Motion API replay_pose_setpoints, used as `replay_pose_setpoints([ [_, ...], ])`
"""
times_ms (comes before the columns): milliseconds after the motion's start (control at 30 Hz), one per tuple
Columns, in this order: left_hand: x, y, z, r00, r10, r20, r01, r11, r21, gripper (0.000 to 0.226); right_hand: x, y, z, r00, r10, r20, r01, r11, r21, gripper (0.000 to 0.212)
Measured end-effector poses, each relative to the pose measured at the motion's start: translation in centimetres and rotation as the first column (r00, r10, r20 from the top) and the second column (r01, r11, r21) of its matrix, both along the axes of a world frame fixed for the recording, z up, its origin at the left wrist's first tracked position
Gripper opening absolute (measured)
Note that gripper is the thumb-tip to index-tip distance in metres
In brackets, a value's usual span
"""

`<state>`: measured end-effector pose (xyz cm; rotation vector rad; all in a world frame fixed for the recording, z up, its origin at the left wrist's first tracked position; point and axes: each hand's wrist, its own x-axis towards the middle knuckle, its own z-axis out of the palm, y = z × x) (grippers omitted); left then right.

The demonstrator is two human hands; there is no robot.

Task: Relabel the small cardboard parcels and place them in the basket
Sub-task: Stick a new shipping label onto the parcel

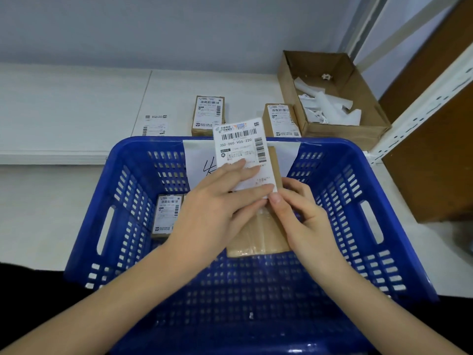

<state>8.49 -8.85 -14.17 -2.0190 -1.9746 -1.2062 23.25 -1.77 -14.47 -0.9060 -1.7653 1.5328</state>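
While the left hand (217, 208) is lying flat with straight fingers pressing on the lower part of a white label (242, 152), the right hand (302, 213) is pinching the label's near corner between thumb and finger, its other fingers curling around the edge of the parcel (258, 237) beneath. That parcel is hovering above the blue basket (107, 196), tilted, and the label's upper part is standing clear of the cardboard, not yet stuck down.

To do this step well, I judge the label should be squared to the parcel's edges first, then smoothed from the pinned end outward, so no crease or bubble is crossing the barcode.

Counting from the left: one loose label sheet (154, 124) is lying on the white table (64, 103); one labelled parcel (167, 215) is sitting inside the basket at its left wall; one is being held; two more labelled parcels are waiting behind the basket, one (207, 114) at centre and one (281, 119) just beside an open carton (340, 129) of peeled white backing strips. That is making four parcels in sight.
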Motion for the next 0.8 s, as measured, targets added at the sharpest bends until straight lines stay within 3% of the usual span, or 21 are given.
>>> replay_pose_setpoints([
  [100, -0.4, 0.1, -0.3, 0.999, -0.032, -0.004, 0.032, 0.997, 0.065, 0.024, -0.1, 0.2, -0.1, 1.000, 0.004, -0.021, -0.004, 1.000, -0.008, 0.022],
  [267, -1.0, 0.1, -0.5, 0.990, -0.027, -0.138, 0.045, 0.990, 0.130, 0.022, 0.0, 0.5, 0.0, 0.998, 0.032, -0.056, -0.030, 0.999, 0.024, 0.022],
  [533, 0.2, -0.1, -0.8, 0.996, 0.007, 0.094, -0.019, 0.991, 0.130, 0.024, 0.4, 0.8, -0.6, 0.997, 0.073, -0.040, -0.068, 0.990, 0.124, 0.015],
  [800, 0.2, -0.2, -0.8, 0.992, 0.012, 0.125, -0.028, 0.992, 0.122, 0.022, 0.4, 1.1, -0.9, 0.997, 0.082, 0.007, -0.081, 0.976, 0.204, 0.017],
])
